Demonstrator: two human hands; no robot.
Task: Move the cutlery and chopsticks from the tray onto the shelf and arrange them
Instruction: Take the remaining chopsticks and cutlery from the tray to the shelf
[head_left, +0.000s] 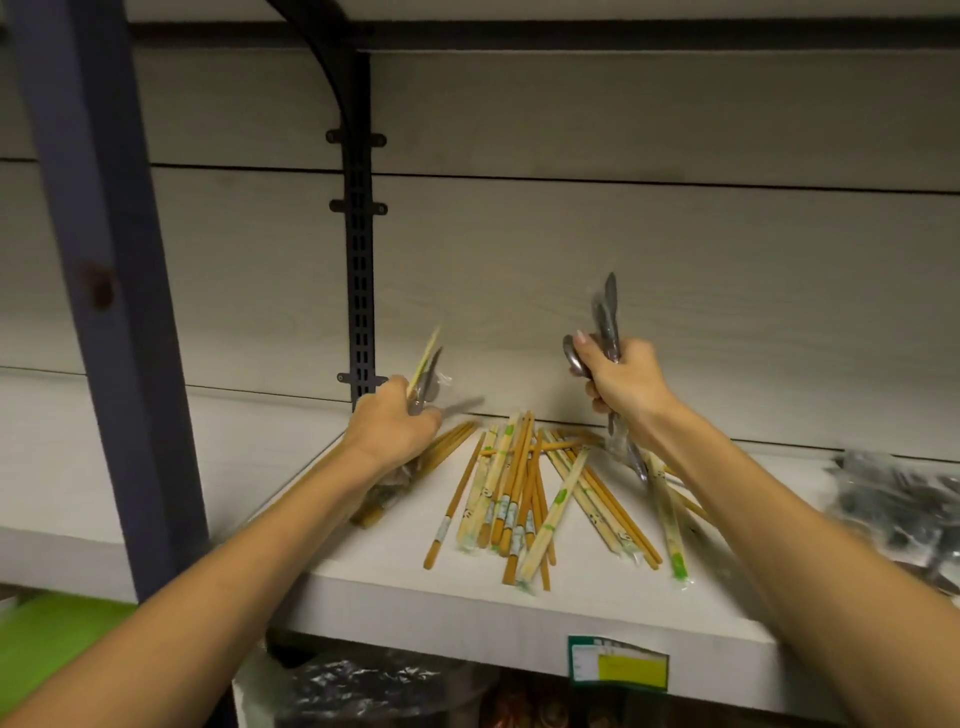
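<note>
A loose pile of wooden chopsticks (524, 483), some in clear wrappers with green print, lies spread on the white shelf (395, 587). My left hand (395, 428) grips a mixed bunch of wrapped cutlery and chopsticks (427, 376) above the pile's left side. My right hand (621, 382) grips a bundle of metal spoons and cutlery (607, 317), held upright over the pile's right side, with wrapped ends hanging below the fist. The tray is not in view.
A heap of wrapped dark cutlery (904, 504) lies at the shelf's right end. A blue post (98, 291) stands at the left and a black bracket rail (359, 260) runs up the back panel. A price label (618, 662) sits on the shelf edge; bagged goods lie below.
</note>
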